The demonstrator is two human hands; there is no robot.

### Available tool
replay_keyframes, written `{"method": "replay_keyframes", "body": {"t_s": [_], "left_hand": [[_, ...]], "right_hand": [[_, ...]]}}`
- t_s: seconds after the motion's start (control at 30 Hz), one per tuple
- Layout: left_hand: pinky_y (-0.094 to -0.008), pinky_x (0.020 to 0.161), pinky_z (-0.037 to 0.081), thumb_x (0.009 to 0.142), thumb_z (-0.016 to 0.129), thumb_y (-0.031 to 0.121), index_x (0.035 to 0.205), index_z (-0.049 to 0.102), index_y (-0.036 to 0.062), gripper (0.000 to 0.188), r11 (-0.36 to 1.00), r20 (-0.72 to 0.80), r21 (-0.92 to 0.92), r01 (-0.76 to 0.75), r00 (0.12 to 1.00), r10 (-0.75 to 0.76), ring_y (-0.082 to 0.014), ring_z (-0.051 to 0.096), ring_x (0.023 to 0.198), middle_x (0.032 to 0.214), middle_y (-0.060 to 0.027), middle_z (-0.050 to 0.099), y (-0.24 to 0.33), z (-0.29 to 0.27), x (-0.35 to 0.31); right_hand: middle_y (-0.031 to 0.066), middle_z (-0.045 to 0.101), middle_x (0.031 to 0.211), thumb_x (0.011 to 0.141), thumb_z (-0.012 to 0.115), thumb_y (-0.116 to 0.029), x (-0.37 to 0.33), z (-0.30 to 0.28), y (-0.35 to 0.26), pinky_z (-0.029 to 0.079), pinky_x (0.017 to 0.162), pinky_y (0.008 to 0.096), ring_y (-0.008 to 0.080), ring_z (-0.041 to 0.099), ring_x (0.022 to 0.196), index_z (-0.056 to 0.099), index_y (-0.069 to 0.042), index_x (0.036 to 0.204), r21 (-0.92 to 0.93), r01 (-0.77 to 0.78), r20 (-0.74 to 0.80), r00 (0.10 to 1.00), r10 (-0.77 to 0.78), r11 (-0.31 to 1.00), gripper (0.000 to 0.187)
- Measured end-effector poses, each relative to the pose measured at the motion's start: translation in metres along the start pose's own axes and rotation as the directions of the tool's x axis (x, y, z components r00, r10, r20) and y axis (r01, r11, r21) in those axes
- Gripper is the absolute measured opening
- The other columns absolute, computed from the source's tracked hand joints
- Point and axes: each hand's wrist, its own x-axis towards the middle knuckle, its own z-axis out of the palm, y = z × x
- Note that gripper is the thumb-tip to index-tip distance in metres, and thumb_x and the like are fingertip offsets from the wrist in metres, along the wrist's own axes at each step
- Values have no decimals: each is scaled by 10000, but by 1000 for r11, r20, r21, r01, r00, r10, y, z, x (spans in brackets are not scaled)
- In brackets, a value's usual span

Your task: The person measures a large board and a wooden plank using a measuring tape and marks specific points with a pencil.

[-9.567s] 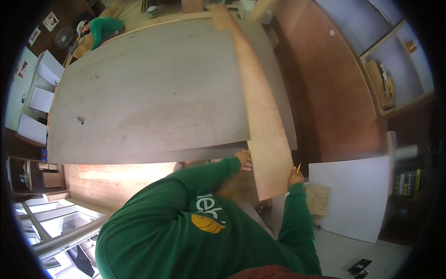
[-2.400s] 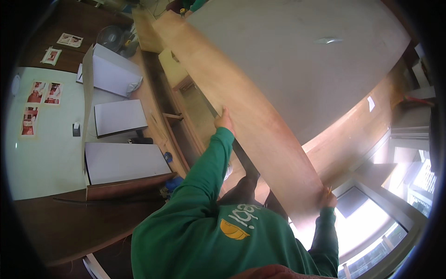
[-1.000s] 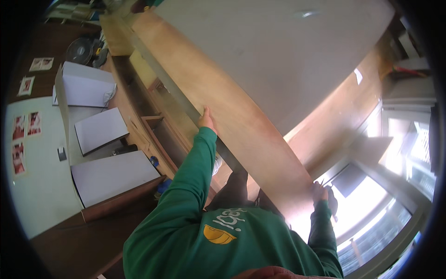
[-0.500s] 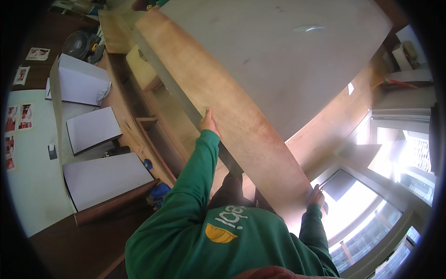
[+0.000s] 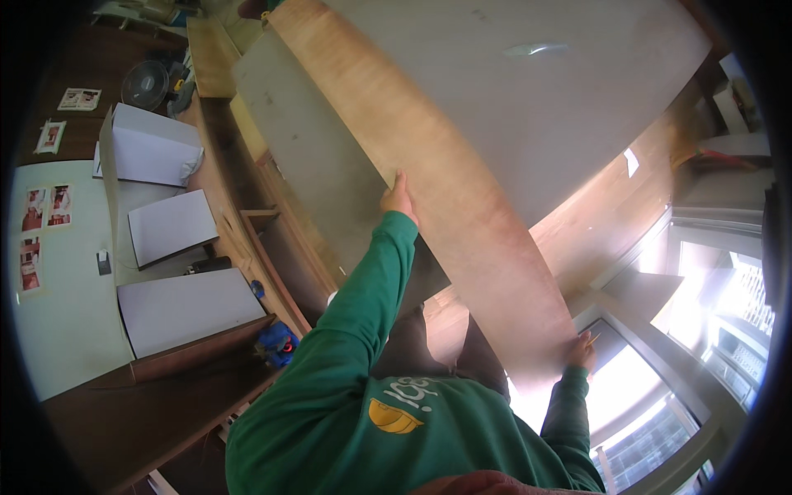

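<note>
A long plywood strip (image 5: 445, 165) slants across a large grey-faced sheet (image 5: 577, 107), from the far left to the near right. My left hand (image 5: 400, 200) grips its left edge about midway, the thumb on top and the other fingers mostly hidden. At the strip's near right corner, my right hand (image 5: 582, 355) is closed at the edge. A thin, pencil-like stick (image 5: 593, 339) pokes out of the right hand. Whether that hand also grips the strip is hard to make out. By the strip's far end a co-worker's green sleeve (image 5: 279, 5) shows at the top.
On the left is a workbench with white-faced panels (image 5: 190, 309), a fan (image 5: 146, 85) and a blue tool (image 5: 279, 342). An open wooden frame (image 5: 260, 216) runs between bench and sheet. Bright windows (image 5: 652, 437) stand at the near right. A red-handled thing (image 5: 718, 154) lies far right.
The plywood strip has shifted right across the grey sheet, baring more of the sheet on its left. Both my hands have moved right with it.
</note>
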Motion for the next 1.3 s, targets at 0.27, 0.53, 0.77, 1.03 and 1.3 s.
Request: {"method": "replay_keyframes", "body": {"t_s": [0.27, 0.53, 0.77, 1.03, 1.3], "left_hand": [[-378, 1073, 301, 845, 637, 453, 1335, 295, -116, 825, 996, 39, 89, -15, 999, 12, -287, 363, 1304, 1408, -217, 362, -16, 53, 8], [-385, 1001, 389, 877, 565, 491, 1328, 359, -54, 736, 987, 63, 158, 38, 997, -49, -284, 437, 1243, 1351, -186, 437, -30, 69, 18], [-412, 736, 548, 858, 528, 563, 1126, 538, -23, 644, 341, 28, 940, 19, 991, -131, -304, 648, 890, 980, -194, 640, 34, 60, -23], [-461, 1113, 201, 835, 570, 504, 1371, 331, -26, 791, 39, 360, 886, -463, 737, 573, -352, 299, 1338, 1409, -263, 336, -11, 50, 31], [-455, 1148, 86, 866, 487, 537, 1416, 246, -29, 826, 63, 311, 902, -427, 744, 592, -348, 216, 1382, 1458, -251, 269, -24, 56, 32]], "right_hand": [[261, 640, 798, 915, 336, -567, 59, -26, -29, 459, 728, 461, 430, 611, 829, 663, 44, 814, 74, 40, 16, 999, -41, 996, 701], [256, 648, 836, 894, 377, -584, 88, -39, -35, 465, 790, 440, 417, 612, 890, 677, 31, 871, 56, -19, 80, 997, 15, 998, 685], [237, 652, 827, 886, 355, -609, 111, -36, -31, 469, 773, 432, 403, 620, 872, 682, 0, 884, -19, -25, 170, 985, 28, 999, 692], [233, 643, 784, 884, 356, -623, 118, -23, -26, 469, 728, 433, 398, 621, 816, 678, 0, 835, 4, -33, 148, 988, 32, 999, 704], [228, 632, 735, 883, 355, -631, 125, -14, -25, 471, 705, 427, 396, 622, 773, 674, 2, 807, -24, -31, 150, 988, 34, 999, 713]]}}
